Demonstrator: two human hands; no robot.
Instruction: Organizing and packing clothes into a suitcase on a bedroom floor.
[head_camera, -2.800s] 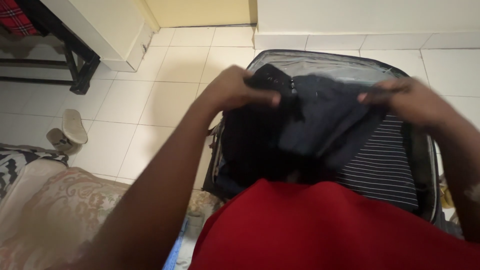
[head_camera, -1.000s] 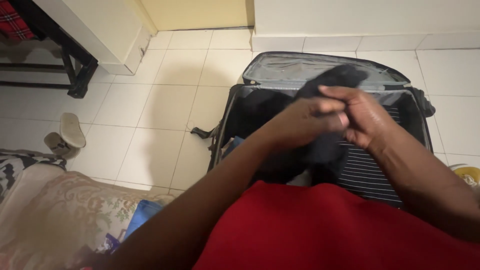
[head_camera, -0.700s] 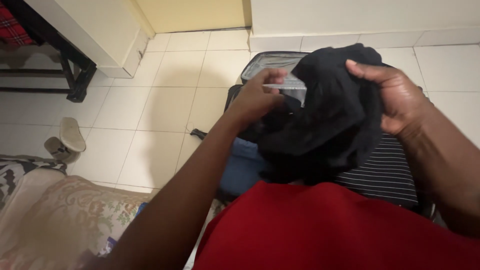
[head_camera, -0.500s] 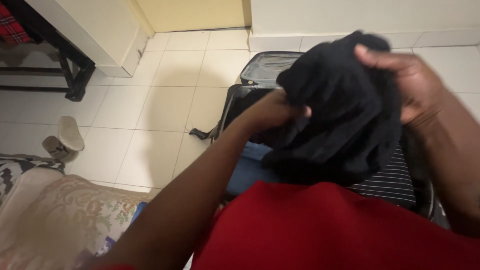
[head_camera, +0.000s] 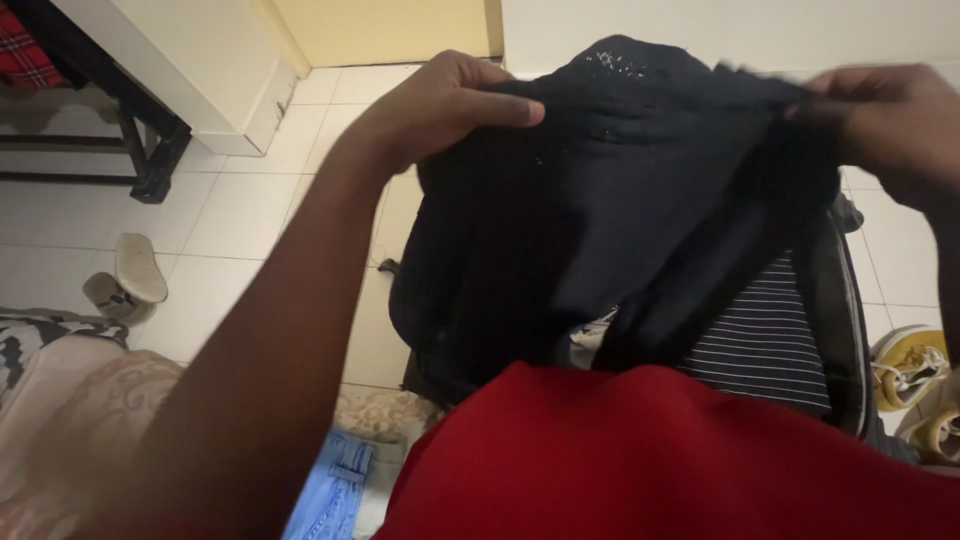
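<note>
A black garment (head_camera: 590, 220) hangs spread out in front of me, held up by its top edge. My left hand (head_camera: 435, 105) grips its upper left corner and my right hand (head_camera: 885, 115) grips its upper right corner. The cloth drapes down over an open dark suitcase (head_camera: 845, 330) on the tiled floor and hides most of it. Inside the case, to the right, a folded dark cloth with thin white stripes (head_camera: 760, 345) shows below the garment. My red shirt fills the bottom of the view.
A pale sandal (head_camera: 135, 270) lies on the floor tiles at the left. A patterned cushion (head_camera: 60, 420) and a light blue denim piece (head_camera: 335, 490) sit at the lower left. Yellow and white shoes (head_camera: 915, 385) stand at the right edge. A dark table leg (head_camera: 150, 150) stands at the upper left.
The black garment was bunched between both hands; now my hands have moved apart and up, stretching it open over the suitcase.
</note>
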